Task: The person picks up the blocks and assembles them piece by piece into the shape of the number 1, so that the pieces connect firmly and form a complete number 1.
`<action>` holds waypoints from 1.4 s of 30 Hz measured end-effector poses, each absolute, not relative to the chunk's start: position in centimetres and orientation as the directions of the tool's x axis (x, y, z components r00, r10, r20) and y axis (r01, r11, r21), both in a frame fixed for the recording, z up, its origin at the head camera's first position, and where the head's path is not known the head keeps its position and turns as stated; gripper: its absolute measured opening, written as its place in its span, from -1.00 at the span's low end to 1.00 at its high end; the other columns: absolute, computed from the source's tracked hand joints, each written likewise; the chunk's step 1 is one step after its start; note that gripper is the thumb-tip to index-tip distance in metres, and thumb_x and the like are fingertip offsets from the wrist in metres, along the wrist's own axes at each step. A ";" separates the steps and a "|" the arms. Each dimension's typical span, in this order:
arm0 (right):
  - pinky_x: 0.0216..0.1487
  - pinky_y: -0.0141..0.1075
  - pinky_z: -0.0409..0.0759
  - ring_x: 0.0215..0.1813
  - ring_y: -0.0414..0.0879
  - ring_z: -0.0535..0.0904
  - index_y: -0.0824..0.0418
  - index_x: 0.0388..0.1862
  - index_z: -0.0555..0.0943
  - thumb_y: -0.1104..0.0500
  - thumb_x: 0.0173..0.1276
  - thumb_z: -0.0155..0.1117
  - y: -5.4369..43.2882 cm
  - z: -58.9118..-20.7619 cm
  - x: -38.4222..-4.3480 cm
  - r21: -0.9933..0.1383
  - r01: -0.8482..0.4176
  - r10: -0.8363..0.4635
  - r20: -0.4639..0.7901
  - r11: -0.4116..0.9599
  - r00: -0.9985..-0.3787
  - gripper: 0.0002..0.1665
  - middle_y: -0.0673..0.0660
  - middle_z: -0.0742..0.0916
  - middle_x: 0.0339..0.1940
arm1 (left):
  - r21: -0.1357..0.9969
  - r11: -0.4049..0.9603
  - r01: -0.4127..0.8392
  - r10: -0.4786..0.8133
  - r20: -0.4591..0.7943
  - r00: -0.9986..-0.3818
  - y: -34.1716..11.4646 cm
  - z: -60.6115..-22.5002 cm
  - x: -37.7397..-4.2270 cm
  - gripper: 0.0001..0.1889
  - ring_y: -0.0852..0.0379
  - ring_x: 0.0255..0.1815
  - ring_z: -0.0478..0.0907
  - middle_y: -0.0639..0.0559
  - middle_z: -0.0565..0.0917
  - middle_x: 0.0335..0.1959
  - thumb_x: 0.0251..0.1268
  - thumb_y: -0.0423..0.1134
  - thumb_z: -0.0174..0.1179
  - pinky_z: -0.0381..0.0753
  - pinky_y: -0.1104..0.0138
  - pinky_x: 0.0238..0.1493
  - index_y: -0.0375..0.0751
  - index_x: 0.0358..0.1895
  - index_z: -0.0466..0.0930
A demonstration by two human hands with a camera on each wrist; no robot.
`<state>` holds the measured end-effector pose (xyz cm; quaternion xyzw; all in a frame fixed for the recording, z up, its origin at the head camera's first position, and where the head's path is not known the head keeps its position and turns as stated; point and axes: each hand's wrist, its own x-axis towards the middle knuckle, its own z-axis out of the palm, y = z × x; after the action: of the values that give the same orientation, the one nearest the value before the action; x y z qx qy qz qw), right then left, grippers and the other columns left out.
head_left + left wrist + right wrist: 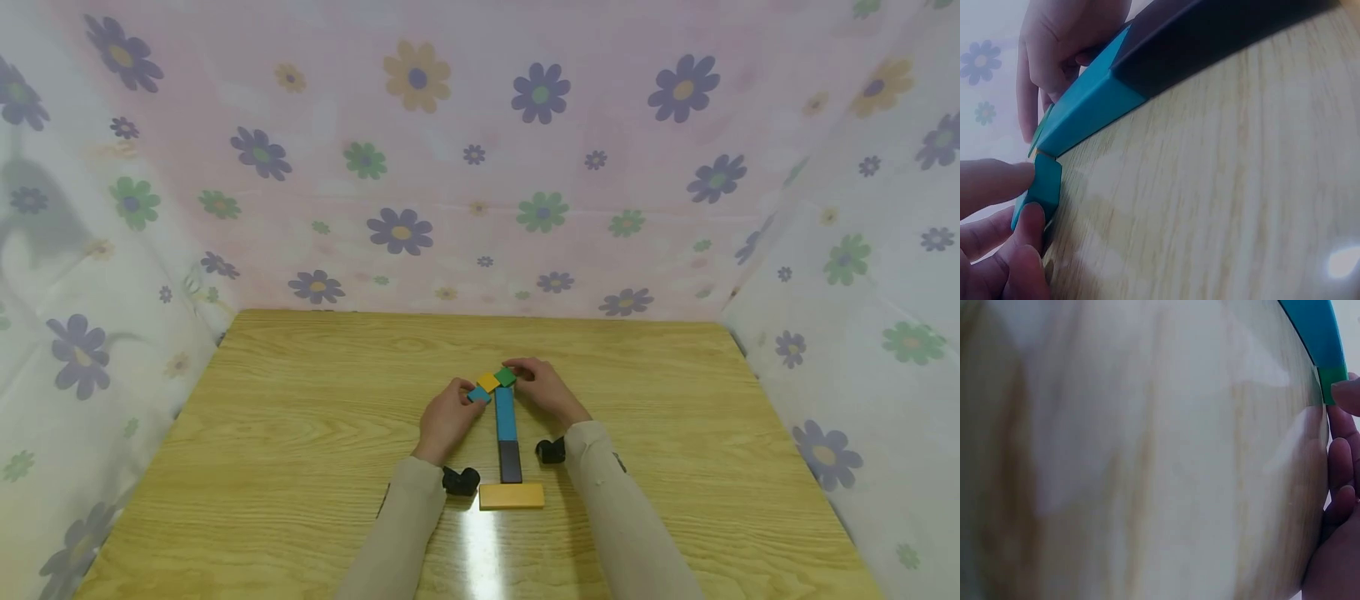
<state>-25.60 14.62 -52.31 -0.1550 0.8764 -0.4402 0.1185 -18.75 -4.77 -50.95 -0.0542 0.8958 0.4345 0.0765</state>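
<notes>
Three small blocks form a slanting row on the table: a small blue block (478, 395), a yellow block (488, 382) and a green block (506, 377). My left hand (446, 421) pinches the small blue block between thumb and fingers at the row's near left end. At the far right end, my right hand (547, 392) holds the green block, its thumb on one side and a fingertip along the far edge. Below the row, a long blue block (506, 414) lies lengthwise, end to end with a black block (510, 462).
Crosswise at the near end of the black block lies a long orange-yellow block (512, 497). The wooden table (315, 417) runs back to a flowered cloth (480, 192), which also hangs at both sides. Black wrist cameras sit at both cuffs.
</notes>
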 end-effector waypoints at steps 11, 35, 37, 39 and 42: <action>-0.09 -0.15 0.38 -0.12 -0.05 0.42 0.11 0.11 0.49 0.33 0.25 0.06 14.7 -52.1 -25.4 -0.805 -0.153 -0.364 -0.084 0.574 -0.928 -0.57 0.08 0.56 -0.11 | 0.767 0.619 -0.170 -0.057 -0.172 -0.983 -4.5 -51.1 -18.6 -0.67 0.18 -0.47 0.45 0.12 0.57 -0.37 0.11 0.00 0.16 0.35 0.29 -0.47 -0.01 -0.07 0.46; 0.03 -0.12 0.36 0.01 -0.03 0.44 0.16 0.15 0.43 0.35 0.28 -0.05 15.3 -52.8 -25.1 -0.825 -0.136 -0.324 -0.059 0.549 -0.944 -0.55 0.12 0.55 -0.01 | 0.825 0.532 -0.190 -0.028 -0.207 -0.978 -4.7 -51.5 -18.8 -0.54 0.15 -0.42 0.46 0.06 0.55 -0.29 0.15 0.00 0.12 0.39 0.25 -0.37 -0.10 0.09 0.38; 0.04 -0.11 0.35 0.04 -0.03 0.43 0.15 0.17 0.41 0.33 0.30 -0.07 15.6 -52.9 -24.6 -0.839 -0.105 -0.306 -0.075 0.534 -0.949 -0.55 0.12 0.55 -0.01 | 0.850 0.485 -0.205 -0.011 -0.228 -0.974 -4.9 -51.5 -18.7 -0.50 0.14 -0.47 0.47 0.04 0.55 -0.26 0.18 -0.01 0.09 0.41 0.26 -0.39 -0.14 0.16 0.32; 0.06 -0.09 0.33 0.07 -0.02 0.42 0.14 0.20 0.38 0.29 0.35 -0.10 15.9 -52.8 -24.1 -0.854 -0.078 -0.301 -0.095 0.515 -0.949 -0.57 0.12 0.54 0.01 | 0.869 0.444 -0.217 0.001 -0.243 -0.970 -5.3 -51.5 -18.6 -0.46 0.12 -0.53 0.49 0.03 0.56 -0.23 0.20 -0.01 0.06 0.43 0.28 -0.42 -0.16 0.21 0.26; 0.09 -0.04 0.30 0.15 0.01 0.36 0.13 0.24 0.34 0.15 0.41 -0.12 16.5 -52.7 -23.3 -0.859 -0.044 -0.313 -0.138 0.510 -0.940 -0.57 0.13 0.49 0.11 | 0.881 0.418 -0.223 0.017 -0.252 -0.967 -6.3 -51.4 -18.2 -0.43 0.09 -0.56 0.49 0.02 0.56 -0.21 0.23 -0.01 0.05 0.45 0.26 -0.46 -0.17 0.25 0.20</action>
<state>-23.34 16.51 -52.66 -0.1038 0.8578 -0.4838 0.1389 -18.25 -6.31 -51.45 -0.0617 0.8345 0.5361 0.1116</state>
